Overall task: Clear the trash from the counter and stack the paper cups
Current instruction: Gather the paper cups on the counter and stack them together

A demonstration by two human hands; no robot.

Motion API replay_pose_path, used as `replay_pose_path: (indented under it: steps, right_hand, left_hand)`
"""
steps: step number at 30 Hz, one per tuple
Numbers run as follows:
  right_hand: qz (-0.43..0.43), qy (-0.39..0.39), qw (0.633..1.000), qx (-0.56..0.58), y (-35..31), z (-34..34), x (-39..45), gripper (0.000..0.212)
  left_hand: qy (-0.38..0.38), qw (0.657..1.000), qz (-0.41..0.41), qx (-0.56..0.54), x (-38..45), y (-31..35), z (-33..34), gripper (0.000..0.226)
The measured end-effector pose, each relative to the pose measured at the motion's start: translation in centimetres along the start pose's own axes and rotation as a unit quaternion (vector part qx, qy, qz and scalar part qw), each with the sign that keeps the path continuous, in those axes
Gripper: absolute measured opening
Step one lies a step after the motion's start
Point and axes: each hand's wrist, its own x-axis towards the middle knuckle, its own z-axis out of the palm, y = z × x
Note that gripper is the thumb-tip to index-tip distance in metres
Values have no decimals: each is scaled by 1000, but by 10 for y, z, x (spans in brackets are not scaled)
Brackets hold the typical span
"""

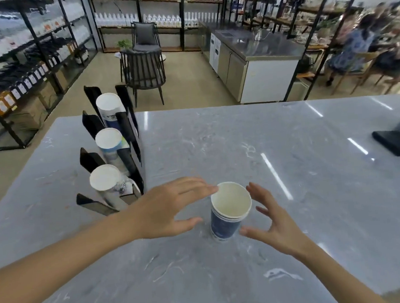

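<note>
Broadly, the grey marbled counter [293, 215] fills the lower view, and no loose trash shows on the visible part of it. At its left stands a black cup rack [127, 137] holding three tilted columns of paper cups, and a dark device [397, 142] sits at the right edge. Near the middle front stands the stack of paper cups [227, 213], upright, mouth up, several rims nested one inside another, blue wall below. The left hand [165, 210] is spread flat beside it, fingertips at or just touching the rim; whether they touch I cannot tell. The right hand [275, 226] is spread too, fingers loosely bent, close to the stack's other side but gripping nothing. By my judgement the stack is very light, thin-walled and easy to crush or tip, with a smooth coated surface; it wants a gentle hold round the blue wall, midway down, not a squeeze at the soft rims.
</note>
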Motion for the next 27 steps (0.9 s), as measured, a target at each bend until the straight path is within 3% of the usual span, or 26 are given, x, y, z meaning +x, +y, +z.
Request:
replay_pose_path:
  steps: [3,11,16,27]
  right_hand:
    - [38,3,999,9,26,26,-3,119]
    - [43,4,999,-1,61,77,11,100]
    - [30,52,998,-21,63,88,17,72]
    - [-27,50,998,19,24,79,57,76]
  left_hand:
    - [-8,999,33,-2,12,7,18,61]
    - [55,990,125,39,26,14,42,33]
    - [81,988,128,32,24,10,41,36]
    - [127,984,116,51,27,-4,-17,32]
